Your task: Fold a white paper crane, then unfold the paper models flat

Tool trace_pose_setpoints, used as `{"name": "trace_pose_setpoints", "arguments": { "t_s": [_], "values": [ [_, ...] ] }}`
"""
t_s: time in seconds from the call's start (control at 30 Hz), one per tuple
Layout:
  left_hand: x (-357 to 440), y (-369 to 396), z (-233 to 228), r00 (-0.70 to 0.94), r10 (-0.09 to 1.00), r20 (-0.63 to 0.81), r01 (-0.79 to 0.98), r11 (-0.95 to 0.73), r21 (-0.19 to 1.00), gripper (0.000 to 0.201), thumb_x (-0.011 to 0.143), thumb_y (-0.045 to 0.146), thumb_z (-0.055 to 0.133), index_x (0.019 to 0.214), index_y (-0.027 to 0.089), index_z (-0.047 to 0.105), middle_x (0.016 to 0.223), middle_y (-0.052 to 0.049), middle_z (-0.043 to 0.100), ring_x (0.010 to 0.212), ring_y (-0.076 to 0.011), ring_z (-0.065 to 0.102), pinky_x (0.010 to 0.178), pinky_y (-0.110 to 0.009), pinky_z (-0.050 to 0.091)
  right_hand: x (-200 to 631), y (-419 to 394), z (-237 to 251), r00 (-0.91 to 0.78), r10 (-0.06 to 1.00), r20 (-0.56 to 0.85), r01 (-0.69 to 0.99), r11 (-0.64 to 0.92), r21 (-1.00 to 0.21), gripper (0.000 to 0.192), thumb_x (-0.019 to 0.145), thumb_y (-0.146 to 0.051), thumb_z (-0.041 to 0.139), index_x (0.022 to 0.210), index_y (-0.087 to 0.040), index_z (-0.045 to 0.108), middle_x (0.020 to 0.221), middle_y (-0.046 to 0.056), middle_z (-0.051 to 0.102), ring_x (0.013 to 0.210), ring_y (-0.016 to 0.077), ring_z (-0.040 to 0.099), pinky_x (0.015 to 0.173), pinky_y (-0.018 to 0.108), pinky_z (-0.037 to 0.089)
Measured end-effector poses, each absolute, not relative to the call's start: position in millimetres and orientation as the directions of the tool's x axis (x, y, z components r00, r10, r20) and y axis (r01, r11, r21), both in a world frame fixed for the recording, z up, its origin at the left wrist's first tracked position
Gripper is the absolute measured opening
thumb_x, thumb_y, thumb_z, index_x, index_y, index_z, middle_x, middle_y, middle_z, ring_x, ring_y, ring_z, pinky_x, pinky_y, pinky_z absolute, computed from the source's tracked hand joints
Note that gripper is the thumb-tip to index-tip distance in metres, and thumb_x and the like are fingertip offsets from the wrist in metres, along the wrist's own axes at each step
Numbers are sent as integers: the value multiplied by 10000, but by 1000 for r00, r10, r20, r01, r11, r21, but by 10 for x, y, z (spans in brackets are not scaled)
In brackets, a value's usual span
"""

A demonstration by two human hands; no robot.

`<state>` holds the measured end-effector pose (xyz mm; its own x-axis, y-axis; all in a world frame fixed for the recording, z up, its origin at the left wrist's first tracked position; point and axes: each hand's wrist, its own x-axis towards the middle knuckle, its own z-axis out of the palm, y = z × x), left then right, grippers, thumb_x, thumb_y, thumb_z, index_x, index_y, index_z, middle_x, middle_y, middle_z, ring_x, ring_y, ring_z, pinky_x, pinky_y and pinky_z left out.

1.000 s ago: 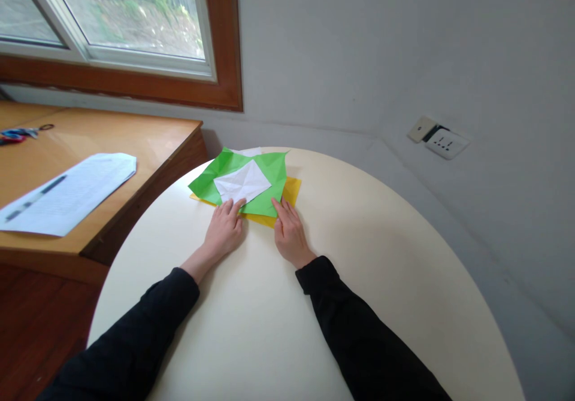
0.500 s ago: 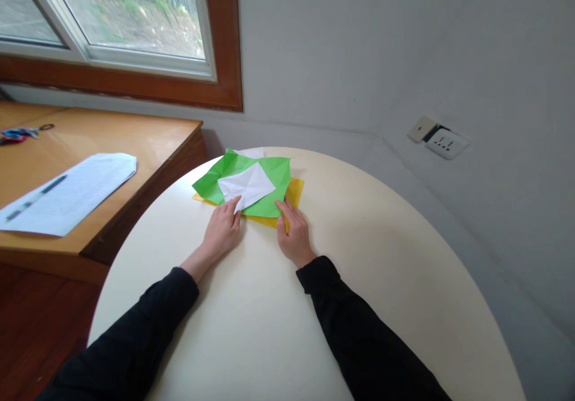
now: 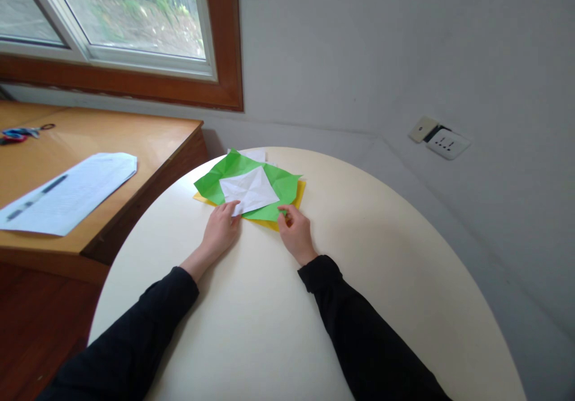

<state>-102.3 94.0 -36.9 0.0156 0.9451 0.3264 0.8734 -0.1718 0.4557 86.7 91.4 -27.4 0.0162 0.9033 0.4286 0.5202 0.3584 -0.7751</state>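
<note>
White paper (image 3: pixel 250 189) on green sheet (image 3: pixel 281 181): left hand (image 3: pixel 221 228) flat on its corner, right hand (image 3: pixel 294 230) pinching green edge.

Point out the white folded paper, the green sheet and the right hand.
white folded paper (image 3: pixel 250 189), head view, its creased centre
green sheet (image 3: pixel 283 182), head view, bare right part
right hand (image 3: pixel 296 233), head view, back of hand

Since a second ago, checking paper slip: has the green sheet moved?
Yes. The green sheet has turned and shifted right, toward the wall socket, across the yellow sheet.
</note>
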Motion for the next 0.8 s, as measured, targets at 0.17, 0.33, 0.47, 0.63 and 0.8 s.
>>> {"name": "trace_pose_setpoints", "arguments": {
  "t_s": [0.17,0.33,0.47,0.63,0.8],
  "values": [
    [-1013,931,-358,-1,941,338,862,-171,477,297,805,207,420,1062,150,559,1070,-115,613,997,-246,548,894,-380,437,877,961,-323,51,930,365,402,316,-859,204,752,-207,449,887,-164,595,577,-43,488,463,97,445,500,221,414],
    [-1016,937,-363,-17,943,333,865,-153,478,184,807,217,410,882,189,576,984,-93,634,970,-238,567,852,-367,454,900,1022,-379,66,955,290,284,261,-923,277,738,-259,515,983,-152,586,575,-78,362,414,59,339,406,179,343],
    [-1013,931,-341,-25,949,313,884,-125,451,168,809,200,394,814,199,562,959,-91,634,970,-241,567,833,-365,456,912,1050,-416,36,958,286,249,268,-931,379,704,-240,559,1068,-139,575,621,-62,413,457,61,379,449,179,406],
    [-1001,907,-305,-13,949,316,894,-130,428,136,799,248,448,843,200,567,958,-89,622,929,-245,569,803,-355,459,916,1066,-445,30,966,257,207,245,-947,477,699,-224,556,1168,-140,543,751,-1,537,504,67,466,504,204,472],
    [-998,899,-301,-30,953,302,898,-107,427,230,789,282,490,987,186,555,1002,-96,609,936,-258,560,797,-364,456,906,1030,-390,57,955,290,187,275,-943,478,709,-223,543,1183,-166,542,742,-14,522,465,49,398,441,170,425]
  ]
}}
